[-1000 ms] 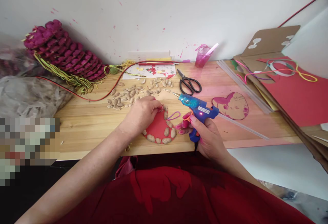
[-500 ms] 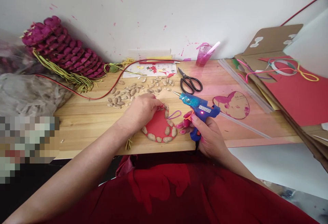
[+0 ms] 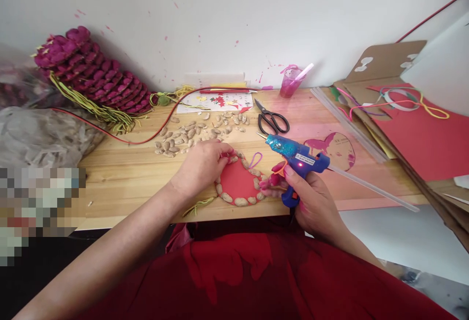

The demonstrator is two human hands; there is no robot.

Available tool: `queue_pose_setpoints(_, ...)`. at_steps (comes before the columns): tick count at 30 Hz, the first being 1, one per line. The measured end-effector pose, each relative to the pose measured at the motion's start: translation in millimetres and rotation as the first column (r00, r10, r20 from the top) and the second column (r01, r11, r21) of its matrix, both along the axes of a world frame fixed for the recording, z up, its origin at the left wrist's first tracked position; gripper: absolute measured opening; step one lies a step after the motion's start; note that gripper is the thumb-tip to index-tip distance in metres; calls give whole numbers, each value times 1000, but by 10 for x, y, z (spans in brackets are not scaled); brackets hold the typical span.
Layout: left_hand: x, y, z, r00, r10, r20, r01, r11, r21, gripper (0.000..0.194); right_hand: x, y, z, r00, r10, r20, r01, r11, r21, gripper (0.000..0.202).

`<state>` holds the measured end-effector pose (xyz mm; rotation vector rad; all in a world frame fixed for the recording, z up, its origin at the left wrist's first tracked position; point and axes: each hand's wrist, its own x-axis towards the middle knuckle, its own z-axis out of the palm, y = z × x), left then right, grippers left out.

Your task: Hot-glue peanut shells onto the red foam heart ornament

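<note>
A red card piece (image 3: 239, 183) edged with peanuts lies on the wooden table, with a purple cord loop (image 3: 256, 160) at its top and a yellow-green tassel (image 3: 200, 206) at its lower left. My left hand (image 3: 203, 166) is closed at its upper left edge, fingertips pinched at a peanut on the rim; its grip is partly hidden. In my right hand (image 3: 304, 188) is a blue hot glue gun (image 3: 295, 156), its nozzle pointing up-left and a red light lit. A clear glue stick (image 3: 373, 188) sticks out of its back. Right-hand fingertips reach the card's right edge.
Loose peanuts (image 3: 190, 132) lie behind my left hand. Black scissors (image 3: 273, 118), a pink-stained cup (image 3: 291, 81) and a heart-shaped cardboard (image 3: 331, 149) are farther right. A purple peanut-covered craft (image 3: 95, 73) leans at left. Red sheets (image 3: 421, 139) and cardboard (image 3: 390, 58) stand at right.
The red card has shifted right and turned a little, with my left hand moving along at its edge. My right hand and the glue gun have moved slightly right; its fingertips now meet the card's edge.
</note>
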<state>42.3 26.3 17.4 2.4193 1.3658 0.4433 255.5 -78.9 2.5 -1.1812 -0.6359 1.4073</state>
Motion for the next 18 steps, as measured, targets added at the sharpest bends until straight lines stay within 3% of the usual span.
queue_pose_setpoints(4, -27, -51, -43, 997, -14, 79, 16, 1000, -15, 22, 60, -54, 91, 962, 140, 237, -136, 990, -32, 30)
queue_pose_setpoints(9, -20, -97, -31, 996, -15, 85, 15, 1000, 5, 19, 84, -118, 146, 810, 275, 518, -264, 960, -97, 42)
queue_pose_setpoints(13, 17, -104, 3, 998, -22, 61, 23, 1000, -18, 20, 94, -146, 156, 699, 259, 666, -292, 954, -65, 44)
queue_pose_setpoints(18, 29, -99, 6, 999, -31, 43, 31, 1000, 4, 22, 124, -161, 111, 692, 206, 692, -273, 962, -13, 34)
